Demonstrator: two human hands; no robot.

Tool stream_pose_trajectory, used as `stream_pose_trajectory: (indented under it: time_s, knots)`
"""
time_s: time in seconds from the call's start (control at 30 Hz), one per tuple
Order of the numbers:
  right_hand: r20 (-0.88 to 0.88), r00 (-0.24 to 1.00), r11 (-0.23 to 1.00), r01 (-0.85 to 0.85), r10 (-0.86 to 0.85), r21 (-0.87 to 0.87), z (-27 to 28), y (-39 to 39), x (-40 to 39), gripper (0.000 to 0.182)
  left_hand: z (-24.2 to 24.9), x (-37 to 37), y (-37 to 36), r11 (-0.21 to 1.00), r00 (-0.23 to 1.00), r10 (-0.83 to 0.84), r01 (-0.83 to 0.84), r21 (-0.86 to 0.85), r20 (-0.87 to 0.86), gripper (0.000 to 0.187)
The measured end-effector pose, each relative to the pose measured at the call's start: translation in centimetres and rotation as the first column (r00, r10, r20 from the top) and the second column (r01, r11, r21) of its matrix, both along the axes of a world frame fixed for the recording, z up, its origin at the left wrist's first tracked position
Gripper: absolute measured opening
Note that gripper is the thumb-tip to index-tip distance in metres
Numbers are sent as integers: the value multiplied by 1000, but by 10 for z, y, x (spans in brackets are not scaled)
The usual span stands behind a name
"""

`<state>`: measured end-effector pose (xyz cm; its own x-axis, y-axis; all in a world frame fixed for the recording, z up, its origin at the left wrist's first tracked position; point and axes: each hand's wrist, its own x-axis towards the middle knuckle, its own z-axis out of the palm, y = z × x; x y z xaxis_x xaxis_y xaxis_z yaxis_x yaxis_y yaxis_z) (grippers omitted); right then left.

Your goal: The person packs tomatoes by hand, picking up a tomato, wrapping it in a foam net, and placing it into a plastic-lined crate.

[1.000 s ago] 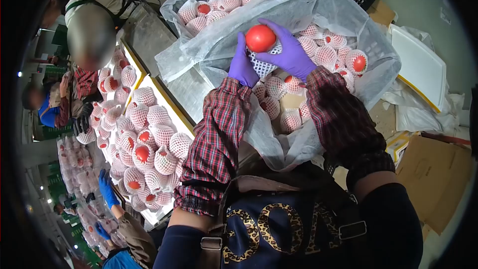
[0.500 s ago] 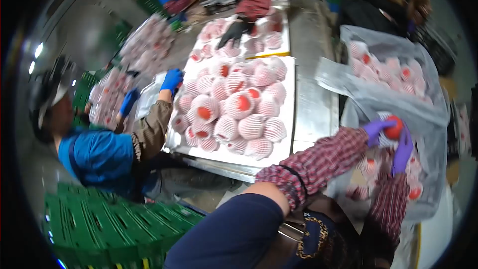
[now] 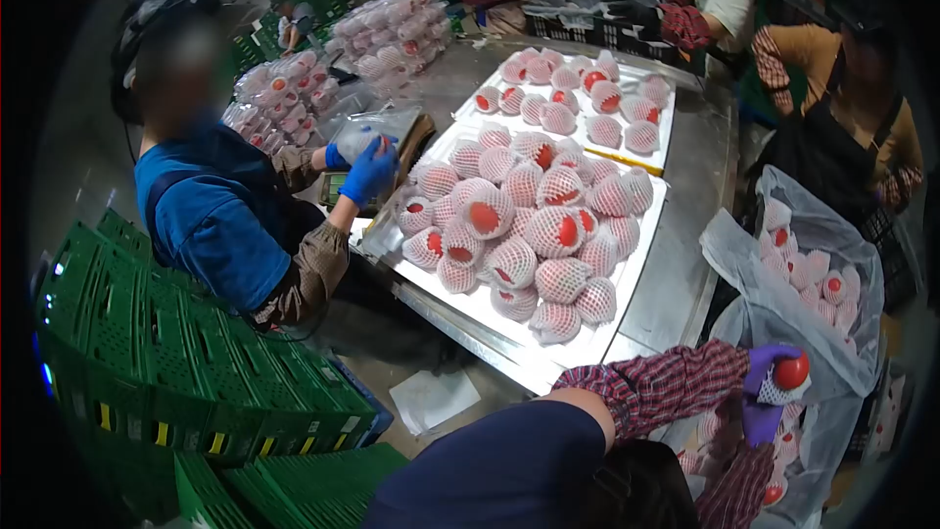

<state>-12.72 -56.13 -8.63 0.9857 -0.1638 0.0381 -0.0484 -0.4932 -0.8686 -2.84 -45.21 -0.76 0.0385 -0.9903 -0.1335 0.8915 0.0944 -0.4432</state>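
My left hand, in a purple glove, is closed around a red fruit partly covered by a white foam net. Just below it, my right hand, also gloved in purple, is close to the net's lower side; its fingers are mostly hidden. Both hands are above a lined crate holding more netted fruit. To the left, a white tray on the metal table bears a heap of netted fruits.
Another white tray with netted fruits lies behind. A second lined crate stands at right. A co-worker in blue gloves is at left, beside green crates. Bagged fruits are piled behind; other people stand beyond.
The view has swung left, so the table and trays appear further right. My hands remain at the fruit, with the right now lower beside it. The co-worker's gloved hands have come together.
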Motion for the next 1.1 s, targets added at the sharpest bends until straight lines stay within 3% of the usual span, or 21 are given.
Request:
stream_pose_trajectory:
  time_s: [0.03, 0.07, 0.17, 0.2, 0.23, 0.3, 0.33, 0.43, 0.47, 0.57, 0.67, 0.7, 0.77, 0.8, 0.83, 0.87, 0.93, 1.0, 1.07, 1.1]
  knots:
    - [2, 1000, 829, 15, -20, 558, -9, -7, 0, 41, 3, -1, 1, 999, 1000, 22, -21, 36, -22, 42]
    - [-17, 996, 376, 50, -92, 925, -20, -16, 1, 42, 4, -2, 3, 999, 998, 47, -46, -23, 49, 46]
    - [81, 992, 684, 5, -93, 729, -31, -37, -5, 39, -3, 3, 2, 992, 993, -89, 95, -87, 73, 46]
    - [148, 978, 902, 68, -144, 426, -54, -63, -10, 37, 1, 2, 5, 992, 988, -96, 104, -65, 123, 46]
    - [40, 944, 719, 221, -327, 658, -28, -54, -8, 37, -9, 3, 0, 999, 914, -23, 33, -19, 405, 48]
    - [-296, 789, 136, 428, -539, 893, 69, 0, 2, 37, -37, 6, -12, 990, 529, 65, -140, 12, 846, 50]
    - [-98, 765, 416, 447, -636, 792, 65, -4, -2, 38, -31, 8, -2, 929, 177, -203, -277, 246, 963, 55]
    - [59, 753, 716, 594, -655, 368, 38, -19, -2, 40, -54, 4, -15, 730, 112, -408, -557, 397, 906, 58]
    - [27, 816, 758, 524, -578, 389, 24, -26, 0, 46, -63, 9, -19, 736, 92, -369, -578, 351, 925, 59]
    - [-96, 806, 553, 482, -584, 680, 25, -32, 8, 41, -79, 16, -32, 707, 277, -330, -561, 430, 903, 57]
    - [-34, 822, 655, 478, -569, 586, 17, -38, 5, 39, -77, 16, -31, 779, 226, -183, -561, 281, 957, 51]
    - [-10, 826, 687, 475, -563, 551, 15, -38, 6, 39, -88, 21, -40, 837, 150, -130, -513, 190, 980, 49]
    - [-67, 912, 668, 346, -406, 658, -26, -53, 18, 44, -128, 25, -67, 923, 29, 0, -385, 11, 1000, 44]
    - [-99, 939, 644, 300, -328, 704, -35, -50, 15, 47, -136, 20, -69, 836, -245, -34, -538, -107, 969, 32]
    - [-78, 960, 766, 261, -267, 588, -46, -52, 10, 42, -146, 16, -75, 813, -290, -22, -562, -152, 957, 30]
    - [-85, 976, 867, 216, -200, 449, -39, -44, 11, 36, -176, 17, -96, 806, -262, 33, -564, -181, 965, 29]
    - [-62, 929, 881, 366, -365, 300, -20, -29, -1, 38, -259, 9, -156, 744, -69, 185, -642, -186, 980, 25]
    - [25, 877, 863, 468, -481, 188, -16, -14, 6, 41, -190, 16, -108, 833, -147, 113, -525, -175, 983, 24]
    - [25, 898, 895, 434, -438, 98, -18, -13, 1, 43, -118, 11, -60, 840, 41, -55, -539, 68, 998, 21]
    - [34, 910, 910, 412, -414, 57, -7, -7, 6, 43, -107, 11, -54, 827, 122, -138, -532, 182, 983, 20]
